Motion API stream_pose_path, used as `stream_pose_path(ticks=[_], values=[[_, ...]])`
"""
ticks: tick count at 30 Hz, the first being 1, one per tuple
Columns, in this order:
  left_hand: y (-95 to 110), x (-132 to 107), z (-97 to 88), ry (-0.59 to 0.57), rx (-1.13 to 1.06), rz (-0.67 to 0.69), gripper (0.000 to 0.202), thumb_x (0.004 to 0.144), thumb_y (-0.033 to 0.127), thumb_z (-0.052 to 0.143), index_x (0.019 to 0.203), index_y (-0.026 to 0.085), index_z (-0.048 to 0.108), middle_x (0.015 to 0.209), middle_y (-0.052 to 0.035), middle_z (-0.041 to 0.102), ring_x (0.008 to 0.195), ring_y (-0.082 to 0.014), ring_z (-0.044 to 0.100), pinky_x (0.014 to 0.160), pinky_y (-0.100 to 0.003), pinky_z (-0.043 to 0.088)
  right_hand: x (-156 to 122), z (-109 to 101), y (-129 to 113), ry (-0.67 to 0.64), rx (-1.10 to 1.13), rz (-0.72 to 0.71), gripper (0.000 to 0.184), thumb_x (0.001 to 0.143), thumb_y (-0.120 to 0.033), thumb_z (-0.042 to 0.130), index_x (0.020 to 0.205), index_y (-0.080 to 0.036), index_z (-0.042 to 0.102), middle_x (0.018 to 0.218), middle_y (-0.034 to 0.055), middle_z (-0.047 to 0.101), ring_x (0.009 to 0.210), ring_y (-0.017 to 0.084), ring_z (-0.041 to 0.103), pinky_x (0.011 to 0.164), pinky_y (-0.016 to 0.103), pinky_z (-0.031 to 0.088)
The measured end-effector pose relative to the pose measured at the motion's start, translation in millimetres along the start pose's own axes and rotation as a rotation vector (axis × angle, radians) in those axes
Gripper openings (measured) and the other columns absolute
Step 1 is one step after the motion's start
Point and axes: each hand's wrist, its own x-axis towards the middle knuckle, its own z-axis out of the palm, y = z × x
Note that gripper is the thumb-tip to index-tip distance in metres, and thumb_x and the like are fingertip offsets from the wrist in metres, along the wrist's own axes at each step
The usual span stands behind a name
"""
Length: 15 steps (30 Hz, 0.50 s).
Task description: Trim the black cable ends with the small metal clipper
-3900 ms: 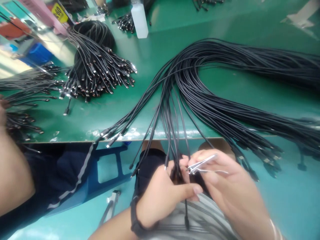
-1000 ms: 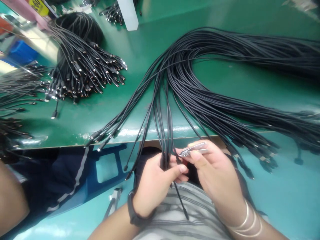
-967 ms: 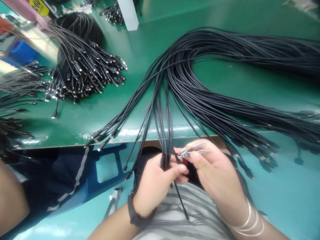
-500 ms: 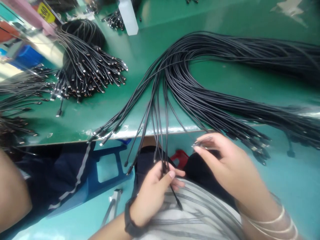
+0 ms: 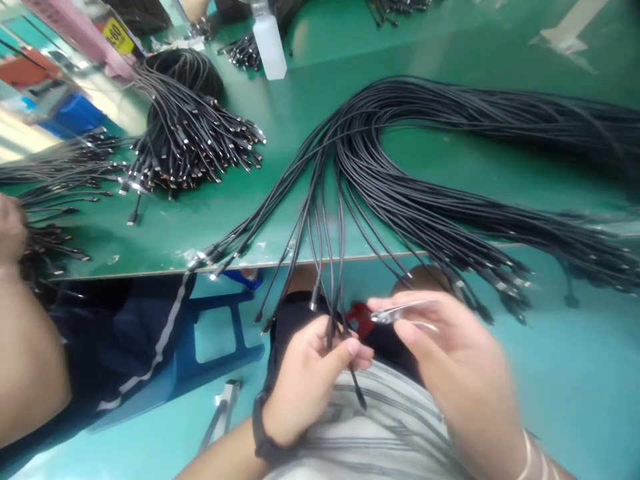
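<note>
My left hand (image 5: 305,383), with a dark band at its wrist, is closed on a few thin black cables near their plug ends. One cable end (image 5: 360,395) pokes out below my thumb. In my right hand (image 5: 463,363) is a small silver nail clipper (image 5: 400,311), gripped between thumb and fingers, its jaw end towards my left hand and a short gap from the held cables. Those cables hang over the table edge from a large curved bundle of black cables (image 5: 370,147). Other loose plug ends (image 5: 314,298) dangle just above my left hand.
On the green table (image 5: 220,220) lies a heap of plug-ended cables (image 5: 200,140), with a white bottle (image 5: 270,47) behind. A blue stool (image 5: 215,333) stands below. At the left, a person's arm (image 5: 30,360) reaches to more cables.
My right hand has turned and moved down, bringing the clipper closer to my left hand and into plainer sight. My left hand keeps its cables. The view has shifted slightly.
</note>
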Motion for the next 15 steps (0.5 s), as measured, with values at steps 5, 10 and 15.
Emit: stream_pose_path(ticks=[5, 10, 15], values=[[12, -2, 4.9, -0.022, -0.003, 0.091, 0.016, 0.082, 0.024, 0.074, 0.092, 0.014, 0.068, 0.076, -0.0054, 0.076, 0.070, -0.0177, 0.072, 0.069, -0.028, 0.058, -2, 16, -3, -0.105, 0.503, 0.350, 0.009, 0.086, -0.030, 0.073, 0.089, -0.023, 0.068, 0.088, 0.0042, 0.076, 0.077, 0.020, 0.073, 0.062, 0.028, 0.060], [17, -2, 10.0, -0.017, 0.033, 0.133, 0.012, 0.083, 0.025, 0.074, 0.088, 0.015, 0.068, 0.069, -0.0024, 0.072, 0.063, -0.0146, 0.067, 0.064, -0.025, 0.056, -1, 18, -2, -0.094, 0.625, 0.341, 0.005, 0.087, -0.028, 0.073, 0.087, -0.024, 0.070, 0.082, 0.0008, 0.074, 0.071, 0.016, 0.071, 0.055, 0.023, 0.059], [18, -4, 11.6, -0.006, 0.105, 0.149, 0.013, 0.085, 0.028, 0.071, 0.088, 0.016, 0.068, 0.066, -0.0016, 0.071, 0.062, -0.0138, 0.066, 0.063, -0.024, 0.054, -2, 17, -3, -0.083, 0.574, 0.317, 0.005, 0.088, -0.028, 0.071, 0.088, -0.023, 0.069, 0.081, 0.0016, 0.073, 0.071, 0.017, 0.070, 0.052, 0.022, 0.058]])
